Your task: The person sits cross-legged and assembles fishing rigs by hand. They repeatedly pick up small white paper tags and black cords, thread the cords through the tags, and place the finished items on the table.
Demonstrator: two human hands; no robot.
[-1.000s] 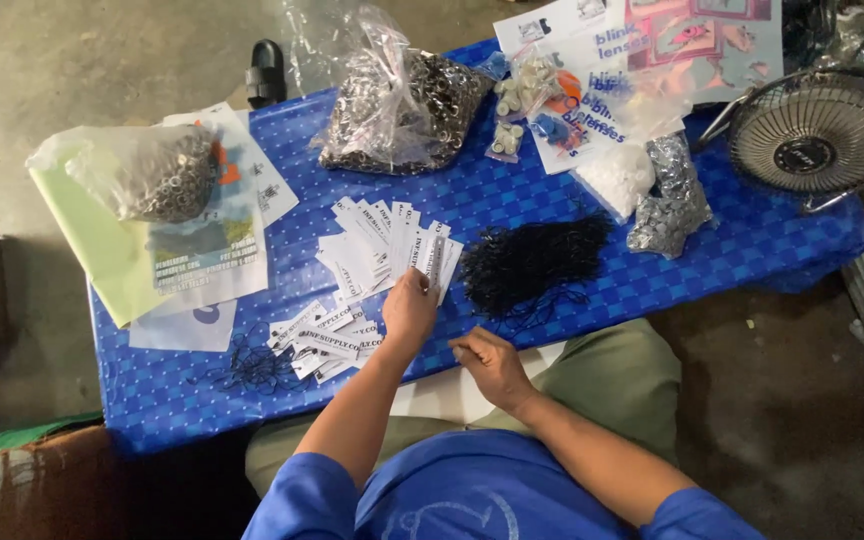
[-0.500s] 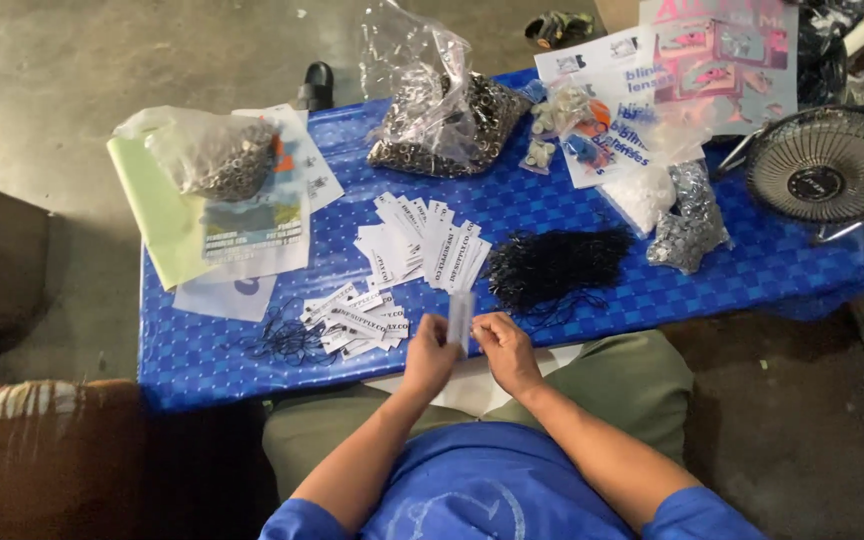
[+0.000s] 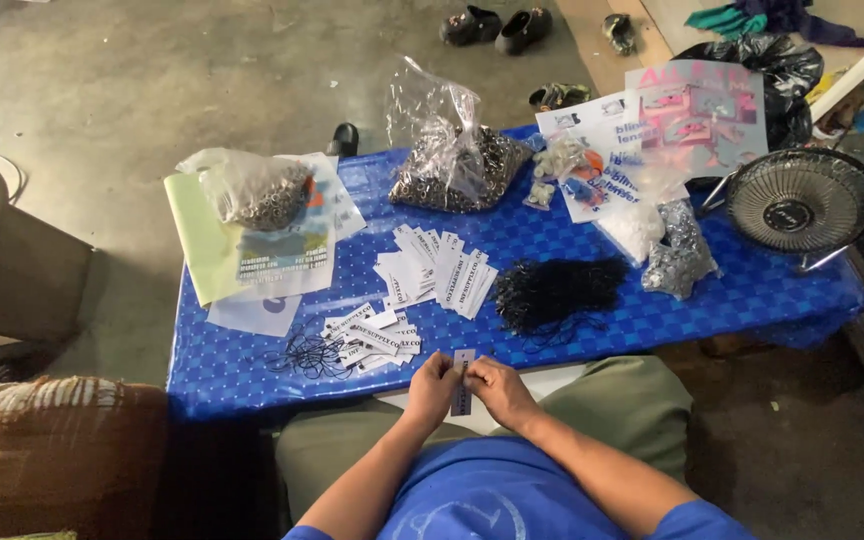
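A single paper tag (image 3: pixel 462 392) is held upright between the left hand (image 3: pixel 432 390) and the right hand (image 3: pixel 497 390), both pinched on its edges just off the near edge of the desk (image 3: pixel 712 300), above the lap. A second ago the left hand was stretched out to the fanned tags (image 3: pixel 437 268) while the right waited empty near the desk edge; half a second ago the tag was already being brought back between both hands. It has since been drawn closer to the body, so one tag has been taken from the supply and is now being worked on. Whether a string is on it cannot be told. A heap of loose tags (image 3: pixel 372 338) lies just beyond the hands, with a few black strings (image 3: pixel 307 355) beside it and a larger tangle of black cord (image 3: pixel 557 290) to the right. Further back are seen two clear bags of metal parts (image 3: pixel 452 165), printed sheets (image 3: pixel 252 260) and a small fan (image 3: pixel 802 205).
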